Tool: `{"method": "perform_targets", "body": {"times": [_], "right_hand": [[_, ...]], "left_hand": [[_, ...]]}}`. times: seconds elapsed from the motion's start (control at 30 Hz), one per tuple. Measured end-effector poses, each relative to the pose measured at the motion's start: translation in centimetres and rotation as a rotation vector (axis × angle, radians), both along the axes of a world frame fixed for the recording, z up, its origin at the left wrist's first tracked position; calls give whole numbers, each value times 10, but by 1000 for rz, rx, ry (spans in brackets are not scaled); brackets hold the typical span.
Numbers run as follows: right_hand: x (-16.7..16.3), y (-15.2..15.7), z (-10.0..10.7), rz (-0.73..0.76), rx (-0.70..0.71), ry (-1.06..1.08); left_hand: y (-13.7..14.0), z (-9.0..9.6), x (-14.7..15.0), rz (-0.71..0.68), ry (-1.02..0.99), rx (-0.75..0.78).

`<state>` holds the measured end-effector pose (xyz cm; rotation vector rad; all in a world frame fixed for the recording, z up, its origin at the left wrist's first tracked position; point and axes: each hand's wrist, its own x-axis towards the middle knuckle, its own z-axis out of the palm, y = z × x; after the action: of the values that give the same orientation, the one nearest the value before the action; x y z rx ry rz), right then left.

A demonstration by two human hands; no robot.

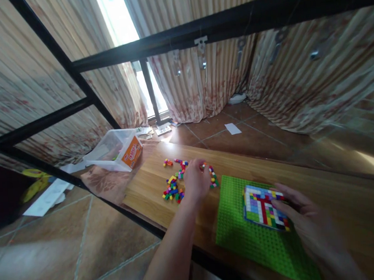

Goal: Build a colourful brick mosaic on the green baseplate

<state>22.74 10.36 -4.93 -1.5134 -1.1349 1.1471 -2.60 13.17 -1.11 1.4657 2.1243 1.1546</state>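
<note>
My left hand (197,179) is over the loose toy bricks on the wooden table, palm down with its fingers curled. Its fingertips are partly hidden, and I cannot make out what is in them. Small multicoloured bricks (172,189) lie scattered to its left, and more bricks (214,178) lie just to its right. A green studded baseplate (233,221) is on the right. On it sits a brick mosaic panel (257,207) in white, red, blue and other colours. My right hand (301,213) grips the panel's right edge, thumb and forefinger over its top.
The wooden table (239,162) runs left to right. At its far left end stands a clear plastic box (107,151) with an orange label. A black metal frame bar (168,42) with hooks crosses above. Papers (233,128) lie on the tiled floor, near curtains (186,85).
</note>
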Motion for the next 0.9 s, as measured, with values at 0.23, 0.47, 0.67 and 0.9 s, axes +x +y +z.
{"method": "perform_targets", "body": {"times": [0.23,0.47,0.67,0.9], "right_hand": [[2,-1,5,-12,-78,-18],[-1,-1,11,-32,-19,-29],[-1,1,9,-27,-42,-13],[-6,-5,19,-247,135,-92]], "left_hand": [[-3,1,-49,286,390,-247],[3,-8,-54,248,405,-335],[2,0,-64,263,317,-293],[-1,9,-46,-187,-516,-48]]}}
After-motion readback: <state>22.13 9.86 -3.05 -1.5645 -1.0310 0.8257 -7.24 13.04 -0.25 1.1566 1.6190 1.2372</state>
